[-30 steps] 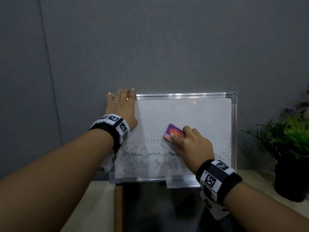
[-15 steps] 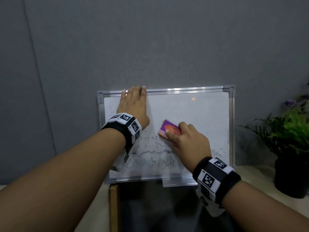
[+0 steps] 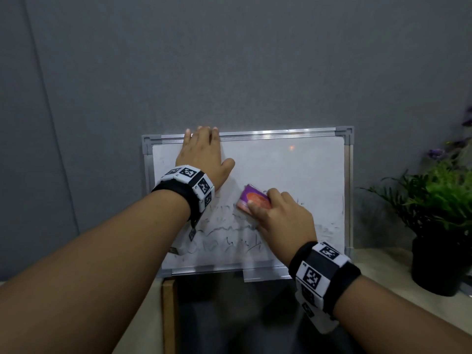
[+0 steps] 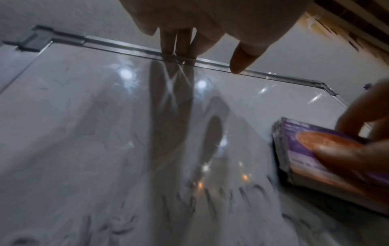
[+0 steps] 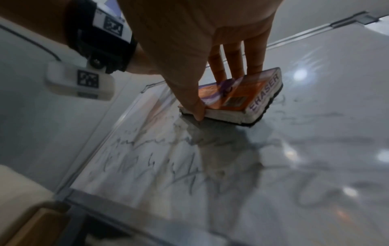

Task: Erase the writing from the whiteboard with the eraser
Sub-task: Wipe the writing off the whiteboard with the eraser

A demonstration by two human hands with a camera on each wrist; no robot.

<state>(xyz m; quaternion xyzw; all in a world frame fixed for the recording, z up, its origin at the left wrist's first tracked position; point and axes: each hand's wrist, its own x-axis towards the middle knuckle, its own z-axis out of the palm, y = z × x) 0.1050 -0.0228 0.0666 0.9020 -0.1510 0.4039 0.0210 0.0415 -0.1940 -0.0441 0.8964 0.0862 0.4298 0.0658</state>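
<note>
A small framed whiteboard leans upright against the grey wall. Smeared black writing covers its lower half; the upper half is wiped. My left hand lies flat on the board's upper left, its straight fingers reaching the top frame. My right hand grips a purple and orange eraser and presses it on the board near the middle, thumb on one long edge and fingers over the top. In the right wrist view the eraser shows its felt side against the board. The eraser also shows at the right of the left wrist view.
A potted green plant stands on the beige table to the right of the board. A dark panel lies below the board's bottom edge. The grey wall rises behind.
The view has shifted, and the left hand sits further right along the top frame. The right hand and eraser have stayed near the board's middle, a little to the left.
</note>
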